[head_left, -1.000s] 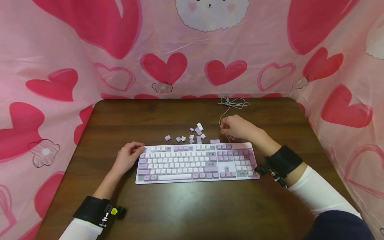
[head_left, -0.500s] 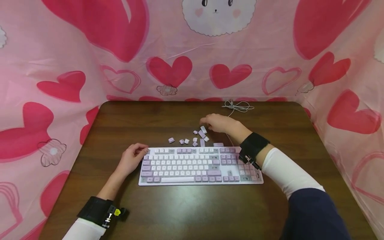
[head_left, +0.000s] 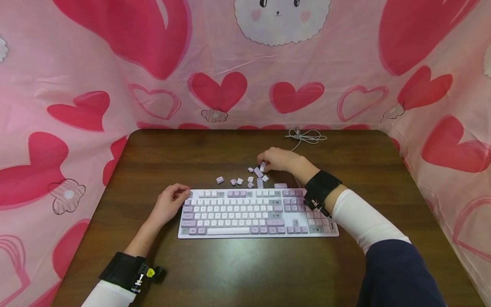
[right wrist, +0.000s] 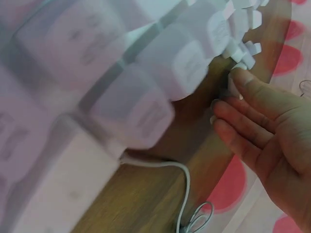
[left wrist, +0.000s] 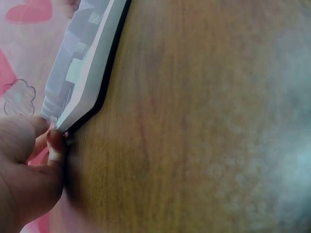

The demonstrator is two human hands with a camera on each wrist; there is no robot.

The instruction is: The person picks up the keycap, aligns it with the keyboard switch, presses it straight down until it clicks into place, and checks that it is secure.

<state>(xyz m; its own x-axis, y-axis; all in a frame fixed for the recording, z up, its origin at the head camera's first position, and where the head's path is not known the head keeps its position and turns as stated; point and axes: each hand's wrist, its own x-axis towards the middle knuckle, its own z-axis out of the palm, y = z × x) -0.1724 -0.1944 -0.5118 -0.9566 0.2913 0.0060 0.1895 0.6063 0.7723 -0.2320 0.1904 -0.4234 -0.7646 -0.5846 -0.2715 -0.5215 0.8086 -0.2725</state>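
Near side first: the wooden worktop (head_left: pixel 238 268) runs up to the front edge of a white-and-lavender keyboard (head_left: pixel 253 216), which lies flat, spacebar toward the person, with several grey gaps (head_left: pixel 274 215) among its keys. At its far left corner the left hand (head_left: pixel 171 200) holds on, thumb and finger around the edge, as it did a second ago. Just beyond the far edge lie a long lavender keycap (head_left: pixel 281 185) at centre-right and, left of it, a scatter of small loose keycaps (head_left: pixel 220 180). The change is at the far right end of that scatter: the right hand (head_left: pixel 279 159) was by the keyboard's cable one second ago and above the group half a second ago, and now its thumb and fingertips pinch a white keycap (head_left: pixel 262 166), which stands at a different tilt than before. For the work in hand, I judge this to be the moment of first grip: one cap is secured but still among its neighbours, and none of the gaps looks filled. Other caps lie close enough to be nudged. Farthest back sit the tied cable (head_left: pixel 307 136) and, behind it, a pink heart-printed cloth (head_left: pixel 215 87).
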